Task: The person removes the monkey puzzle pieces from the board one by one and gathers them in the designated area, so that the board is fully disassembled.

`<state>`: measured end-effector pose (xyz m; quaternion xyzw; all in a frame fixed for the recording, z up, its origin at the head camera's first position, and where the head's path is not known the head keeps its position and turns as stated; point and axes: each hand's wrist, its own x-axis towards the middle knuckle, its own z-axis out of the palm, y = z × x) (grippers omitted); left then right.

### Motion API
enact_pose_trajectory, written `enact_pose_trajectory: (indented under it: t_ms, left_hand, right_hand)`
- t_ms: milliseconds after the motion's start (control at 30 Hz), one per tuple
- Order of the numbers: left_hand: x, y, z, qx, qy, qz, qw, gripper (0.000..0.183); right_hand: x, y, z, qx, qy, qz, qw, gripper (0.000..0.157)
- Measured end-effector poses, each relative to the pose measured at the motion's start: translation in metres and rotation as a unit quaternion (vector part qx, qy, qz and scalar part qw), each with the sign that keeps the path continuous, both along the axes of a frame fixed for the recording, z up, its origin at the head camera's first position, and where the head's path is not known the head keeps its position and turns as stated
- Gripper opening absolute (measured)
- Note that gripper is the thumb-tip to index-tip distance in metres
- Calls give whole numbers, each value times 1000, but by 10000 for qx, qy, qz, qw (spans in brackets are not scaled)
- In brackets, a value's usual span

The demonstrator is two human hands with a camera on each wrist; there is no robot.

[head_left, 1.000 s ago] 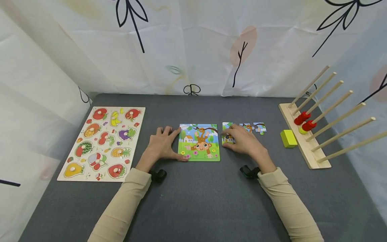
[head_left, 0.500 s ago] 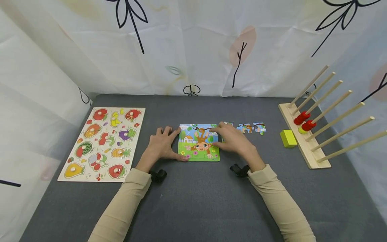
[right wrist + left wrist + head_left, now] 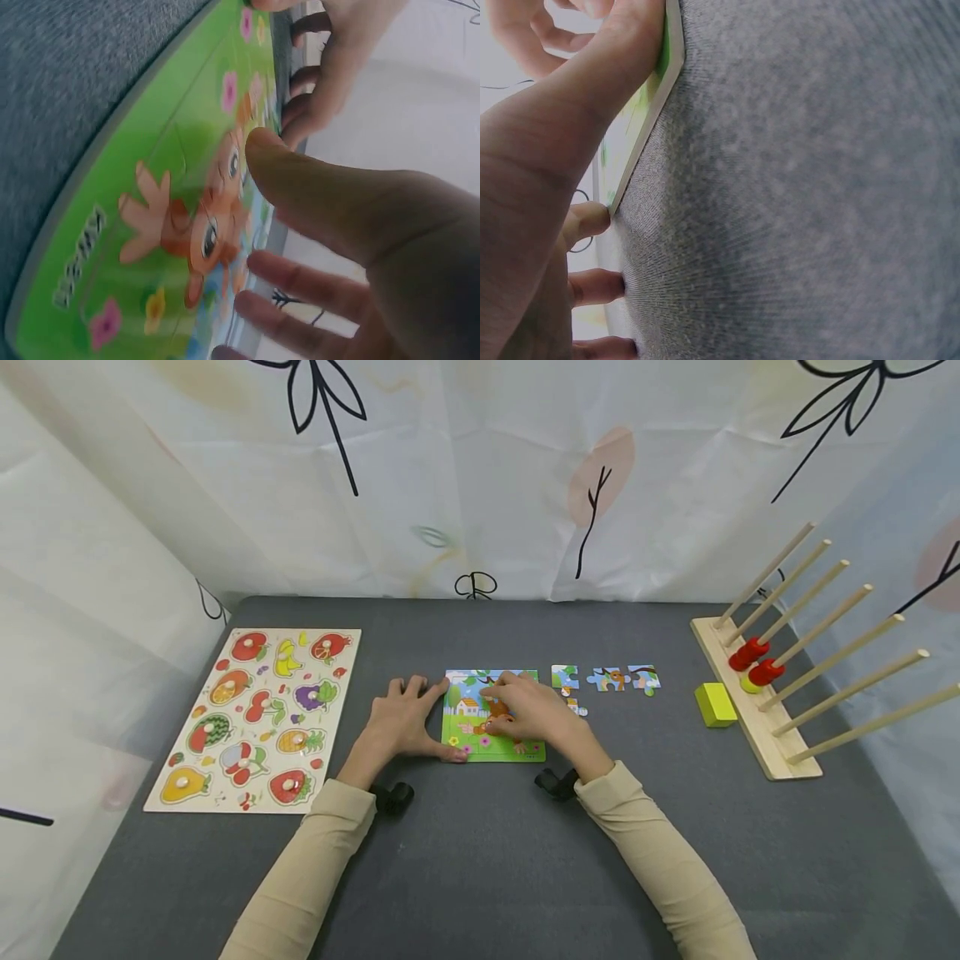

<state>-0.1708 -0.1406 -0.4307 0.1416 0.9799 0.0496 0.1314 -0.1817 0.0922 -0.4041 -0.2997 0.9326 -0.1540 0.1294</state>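
A monkey jigsaw puzzle (image 3: 468,727) in a flat green-edged board lies mid-table. My left hand (image 3: 402,718) rests at its left side, fingers spread, with the thumb on the lower left corner and the index fingertip by the upper left corner. Over the picture is my right hand (image 3: 528,706), covering part of the monkey. In the right wrist view its thumb (image 3: 270,154) and fingers (image 3: 300,289) stand apart with nothing between them. Just right of the board are loose jigsaw pieces: a corner piece (image 3: 564,677) and a partly hidden piece (image 3: 575,706).
Two more jigsaw pieces (image 3: 608,679) lie farther right. A fruit peg board (image 3: 277,718) is at the left. At the right stand a yellow block (image 3: 716,704) and a wooden rack (image 3: 776,739) with slanting pegs and red and yellow beads. A printed curtain (image 3: 510,485) hangs behind the table.
My right hand has moved left from the loose pieces to over the monkey puzzle, uncovering the pieces beside the board. My left hand has stayed in place.
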Motion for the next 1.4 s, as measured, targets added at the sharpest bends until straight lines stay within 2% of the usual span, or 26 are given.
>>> enact_pose_trajectory:
  t_ms: [200,667,1100,1400]
  left_hand:
    - [1,0,-1,-12,16,7,10000,126]
    - [2,0,-1,12,95,19,10000,126]
    - [1,1,0,-15,60,23,10000,126]
    - [1,0,-1,17,66,10,10000,126]
  right_hand:
    - [0,-7,-1,454,26,94,9989,42]
    - [-2,-13,-3,393,-431,-239,9980,46]
    - [0,-12,-2,254,-600,-340,9973,51]
    - [0,-6,0,12,-499,-228,9985,51]
